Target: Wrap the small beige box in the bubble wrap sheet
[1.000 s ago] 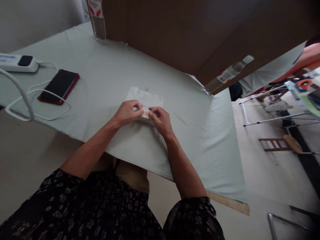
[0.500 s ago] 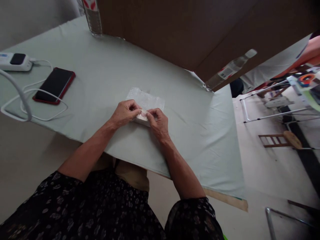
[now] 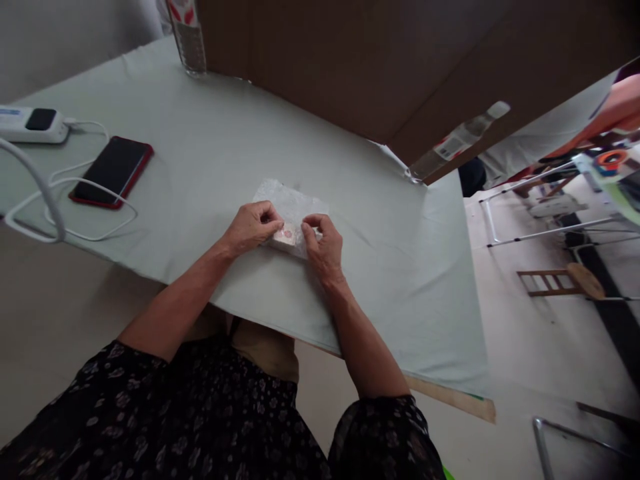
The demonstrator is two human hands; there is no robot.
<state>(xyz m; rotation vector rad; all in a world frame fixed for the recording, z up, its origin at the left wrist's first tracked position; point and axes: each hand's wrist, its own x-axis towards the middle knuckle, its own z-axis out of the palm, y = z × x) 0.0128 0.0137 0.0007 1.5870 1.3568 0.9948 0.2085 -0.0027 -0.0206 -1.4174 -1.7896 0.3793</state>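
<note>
A small pale block [image 3: 285,234] with a pinkish mark on top rests on a sheet of translucent, whitish wrap [image 3: 290,201] that looks like bubble wrap. My left hand [image 3: 253,227] is closed in a pinch at the block's left end, thumb and forefinger touching it. To the right of the block, my right hand [image 3: 324,244] has its thumb and forefinger bent together over the wrap, a little apart from the block. Whether anything thin is between those right fingertips I cannot tell.
A phone [image 3: 113,172] with a red case, a white cable [image 3: 100,238] and a white power strip [image 3: 33,125] lie at left. A large brown cardboard panel [image 3: 320,60] stands at the back, with clear bottles [image 3: 189,47] by it. The green-covered table [image 3: 400,267] ends at right.
My right hand has drawn slightly right, off the block, uncovering its marked top. The left hand keeps its pinch at the left end.
</note>
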